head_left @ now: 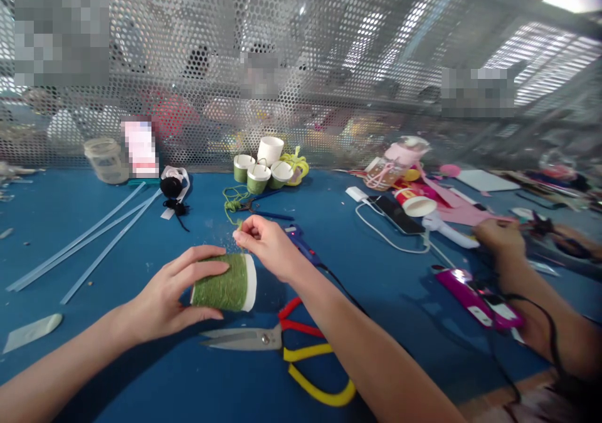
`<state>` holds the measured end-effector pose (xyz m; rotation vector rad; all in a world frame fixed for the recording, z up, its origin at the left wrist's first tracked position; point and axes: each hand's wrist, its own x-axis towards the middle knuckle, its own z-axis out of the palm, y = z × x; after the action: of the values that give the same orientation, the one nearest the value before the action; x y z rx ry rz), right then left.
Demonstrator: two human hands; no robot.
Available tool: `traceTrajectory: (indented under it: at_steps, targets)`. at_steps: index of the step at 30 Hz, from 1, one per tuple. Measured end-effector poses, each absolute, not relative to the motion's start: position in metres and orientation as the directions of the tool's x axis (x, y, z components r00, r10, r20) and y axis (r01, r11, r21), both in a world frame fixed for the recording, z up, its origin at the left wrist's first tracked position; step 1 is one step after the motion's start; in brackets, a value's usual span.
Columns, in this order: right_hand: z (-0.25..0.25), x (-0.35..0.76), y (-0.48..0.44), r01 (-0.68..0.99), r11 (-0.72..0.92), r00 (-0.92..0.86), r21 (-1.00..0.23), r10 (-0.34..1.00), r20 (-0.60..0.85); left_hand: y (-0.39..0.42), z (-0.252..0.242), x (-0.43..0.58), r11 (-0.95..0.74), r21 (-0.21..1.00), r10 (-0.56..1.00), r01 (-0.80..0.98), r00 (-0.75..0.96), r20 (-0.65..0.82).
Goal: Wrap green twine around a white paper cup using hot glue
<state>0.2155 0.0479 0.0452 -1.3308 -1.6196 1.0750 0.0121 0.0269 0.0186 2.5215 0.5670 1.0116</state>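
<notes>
A white cup wrapped in green yarn lies on its side, its white rim facing right. My left hand is closed around it from the left, fingers over the top and thumb below. Above the rim, my right hand pinches a green yarn strand between thumb and fingertips. The strand leads back to a loose tangle of green yarn. Just below the cup, large scissors with red and yellow handles lie open. A blue glue gun rests behind my right wrist.
Behind stand several small cups, some green-wrapped, beside small pliers. Translucent glue sticks, a black pompom and a plastic jar are left. At right lie a phone, a magenta power strip and another person's hands.
</notes>
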Motion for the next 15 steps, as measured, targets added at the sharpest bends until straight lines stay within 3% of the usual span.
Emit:
traceTrajectory:
  at_steps: [15]
  targets:
    - [0.0473,0.2144,0.0462,0.309,0.138,-0.174,-0.941,0.981,0.086,0.0263,0.0182,0.0114,-0.858,0.472,0.469,0.204,0.685,0.557]
